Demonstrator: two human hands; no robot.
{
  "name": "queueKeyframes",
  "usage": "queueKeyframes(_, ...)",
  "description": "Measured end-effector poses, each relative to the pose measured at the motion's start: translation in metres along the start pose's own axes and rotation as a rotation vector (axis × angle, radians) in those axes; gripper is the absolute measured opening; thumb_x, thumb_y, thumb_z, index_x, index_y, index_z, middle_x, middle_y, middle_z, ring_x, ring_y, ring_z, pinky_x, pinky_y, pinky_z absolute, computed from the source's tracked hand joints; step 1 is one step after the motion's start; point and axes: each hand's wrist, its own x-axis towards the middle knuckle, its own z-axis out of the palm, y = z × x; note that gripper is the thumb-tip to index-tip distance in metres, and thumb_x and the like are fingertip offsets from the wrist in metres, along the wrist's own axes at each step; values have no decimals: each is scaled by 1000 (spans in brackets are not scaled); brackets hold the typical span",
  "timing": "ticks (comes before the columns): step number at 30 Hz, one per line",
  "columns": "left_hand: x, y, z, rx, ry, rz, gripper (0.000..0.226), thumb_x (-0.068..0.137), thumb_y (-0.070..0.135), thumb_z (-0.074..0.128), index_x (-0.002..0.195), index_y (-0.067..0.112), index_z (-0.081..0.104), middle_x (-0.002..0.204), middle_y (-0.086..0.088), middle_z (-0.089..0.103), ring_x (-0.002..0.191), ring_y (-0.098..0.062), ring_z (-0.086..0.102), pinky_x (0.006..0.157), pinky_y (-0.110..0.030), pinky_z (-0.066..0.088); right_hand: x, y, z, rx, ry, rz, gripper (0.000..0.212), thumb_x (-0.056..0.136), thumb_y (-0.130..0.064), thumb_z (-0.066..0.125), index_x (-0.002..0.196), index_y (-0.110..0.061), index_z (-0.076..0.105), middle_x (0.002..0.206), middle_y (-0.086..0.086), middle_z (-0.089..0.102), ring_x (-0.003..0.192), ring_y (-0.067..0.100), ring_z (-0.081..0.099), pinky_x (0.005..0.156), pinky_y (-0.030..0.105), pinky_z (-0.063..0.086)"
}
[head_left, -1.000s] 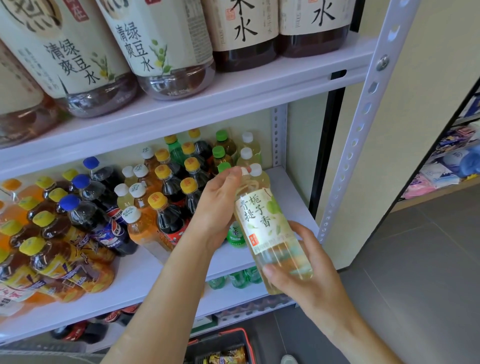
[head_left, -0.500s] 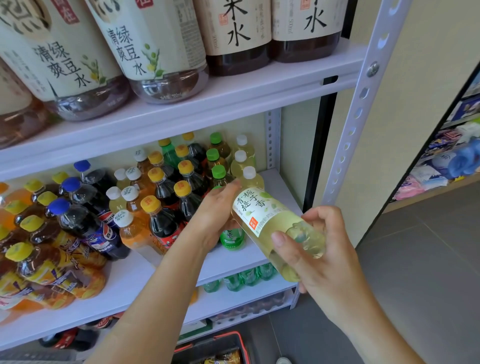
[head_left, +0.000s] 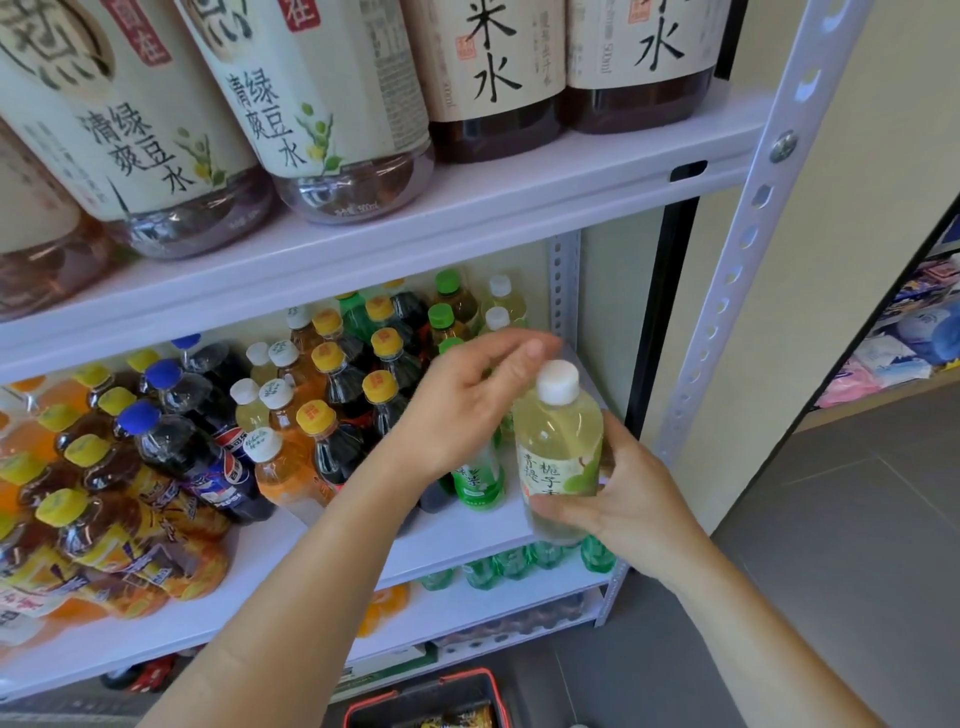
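Okay, red basket (head_left: 422, 702) at the bottom edge, on the floor under the rack. Right hand (head_left: 631, 501) grips the pale green bottle (head_left: 561, 441) low on its body, with the thumb across the front under the label and the fingers wrapped behind. The bottle stands upright with its white cap (head_left: 557, 382) on, at the front right corner of the middle shelf (head_left: 270, 551). Can't tell if its base touches the board. Left hand (head_left: 467, 402) sits just beside the neck, blurred, with fingers loosely curled over the cap and gripping nothing; fingertip contact is unclear. Behind it are a green-label bottle (head_left: 478, 480), rows of yellow-cap teas (head_left: 337, 436) and colas (head_left: 208, 462). 4 large bottles (head_left: 332, 104) stand on the shelf above.

Progress, as I judge it: the bottle is lined up for its slot. Left to do: set it down, let go, maybe face the label.

Versus 0.5 s ago: the bottle was tipped nearly sideways with the left hand at its neck. It's now vertical, the left hand has come off, and the right grip has moved lower.
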Motion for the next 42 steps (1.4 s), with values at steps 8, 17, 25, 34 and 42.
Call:
queueKeyframes(8, -2, -50, 4, 1219, -152, -160, 36, 97, 14, 45, 131, 22, 53, 124, 0, 56, 118, -25, 44, 97, -34, 45, 60, 40, 23, -111, 51, 14, 72, 58, -18, 88, 115, -35, 47, 97, -17, 61, 93, 16, 59, 64, 21, 43)
queueKeyframes(17, -1, -52, 2, 946, -129, -141, 53, 88, 13, 58, 140, 20, 50, 120, -7, 59, 114, -30, 48, 94, -40, 45, 92, 75, 46, -13, -90, 108, 67, 65, -7, 84, 117, -29, 48, 108, -7, 62, 104, 18, 60, 73, 19, 43)
queueKeyframes(25, -11, -69, 19, 1227, -78, -252, 58, 87, 33, 67, 139, 21, 44, 140, -13, 37, 125, -33, 34, 106, -36, 32, 105, 70, 24, 219, -212, 274, 131, 56, -32, 94, 153, -38, 6, 140, -21, 29, 129, 9, 34, 107, 45, 40)
queueKeyframes(34, -18, -77, 10, 1126, -54, -180, 76, 80, 24, 80, 145, 18, 41, 146, -12, 34, 127, -32, 39, 106, -39, 41, 126, 43, 31, 450, -358, 266, 94, 56, -92, 56, 139, -62, 23, 149, -19, 40, 136, 12, 40, 106, 49, 37)
queueKeyframes(42, -28, -69, 11, 1144, 0, -45, 84, 79, 29, 80, 150, 21, 37, 152, -19, 36, 144, -36, 30, 118, -35, 17, 108, 33, 28, 225, 7, 266, 64, 95, -67, 32, 151, -35, 29, 156, -7, 33, 140, 15, 33, 102, 29, 27)
